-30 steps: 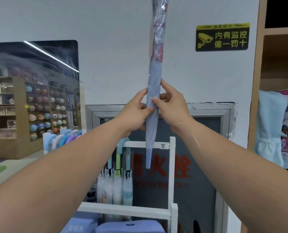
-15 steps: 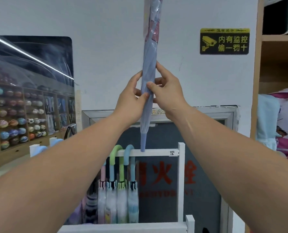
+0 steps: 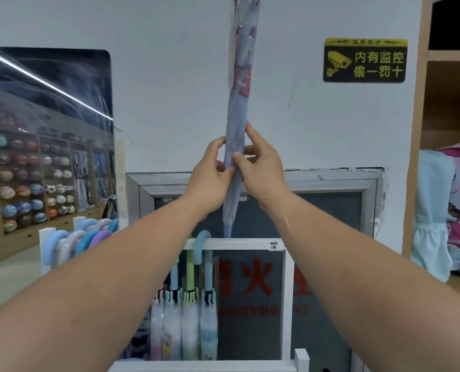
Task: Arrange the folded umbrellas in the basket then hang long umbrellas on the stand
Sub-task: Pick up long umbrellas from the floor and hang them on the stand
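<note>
Both hands are clasped around one long umbrella [image 3: 237, 124], a pale blue-grey one in a clear plastic sleeve, held upright with its tip pointing down. The left hand [image 3: 210, 178] wraps the shaft from one side, thumb and fingers closed on the fabric; the right hand [image 3: 261, 170] pinches it from the other side at about the same height, index finger stretched up along the canopy. The two hands touch each other around the shaft.

Compared with a second ago, the tip [image 3: 227, 232] below the grip has come up relative to the stand: it then hung past the white top rail [image 3: 250, 243], and now it sits just above that rail, close beside the blue hooked handle [image 3: 202, 242] already hanging there. The handle end of the held umbrella runs out of view above the grip, so its hook cannot be seen.

Below the grip, several long umbrellas [image 3: 191, 331] hang from the rail by curved handles, so the hanging stage appears well under way. With the tip down and the handle up, this umbrella probably has to be turned over, or lowered until its hook can catch the rail.
</note>
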Motion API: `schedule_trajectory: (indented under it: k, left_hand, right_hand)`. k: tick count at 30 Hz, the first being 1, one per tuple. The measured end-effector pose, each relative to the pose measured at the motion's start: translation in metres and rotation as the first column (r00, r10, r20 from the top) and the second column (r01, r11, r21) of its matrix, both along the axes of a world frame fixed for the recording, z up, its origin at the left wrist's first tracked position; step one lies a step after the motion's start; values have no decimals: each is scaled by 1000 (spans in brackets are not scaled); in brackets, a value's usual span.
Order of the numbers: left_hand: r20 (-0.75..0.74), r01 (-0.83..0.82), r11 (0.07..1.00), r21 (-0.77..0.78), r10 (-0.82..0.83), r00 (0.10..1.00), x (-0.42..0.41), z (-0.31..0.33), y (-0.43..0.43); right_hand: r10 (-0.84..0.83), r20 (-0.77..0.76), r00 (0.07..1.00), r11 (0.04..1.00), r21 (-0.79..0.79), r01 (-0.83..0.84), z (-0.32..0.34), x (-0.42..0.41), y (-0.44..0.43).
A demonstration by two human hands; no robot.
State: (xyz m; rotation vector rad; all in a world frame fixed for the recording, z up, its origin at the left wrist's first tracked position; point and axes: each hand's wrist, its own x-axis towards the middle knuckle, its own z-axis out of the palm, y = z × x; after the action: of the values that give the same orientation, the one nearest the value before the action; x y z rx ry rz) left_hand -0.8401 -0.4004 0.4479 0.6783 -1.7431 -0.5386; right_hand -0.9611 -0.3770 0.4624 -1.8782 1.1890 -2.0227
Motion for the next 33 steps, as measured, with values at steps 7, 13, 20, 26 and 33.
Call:
schedule_trajectory:
  k: [7,13,20,26,33]
  left_hand:
    - [50,6,996,94,-10,999,4,-30,-20]
    - [79,34,987,156,-47,996,14,-42,-27]
    - [-69,66,989,133,-57,996,8,-20,-32]
    - [-138,135,986,95,-122,983,5,2,-30]
    - [-88,173,981,89,-165,982,5,18,-28]
  right_hand:
    - [82,-7,997,993,90,-81,-31,-6,-20]
    - [170,-38,985,973,164,-162,-63,-14,-39]
    - [217,-106,970,938,298,-177,-82,-19,-45]
    - [236,-143,961,913,373,-168,-83,-25,-42]
    - [176,-334,926,916,399,-30,-88,-23,-31]
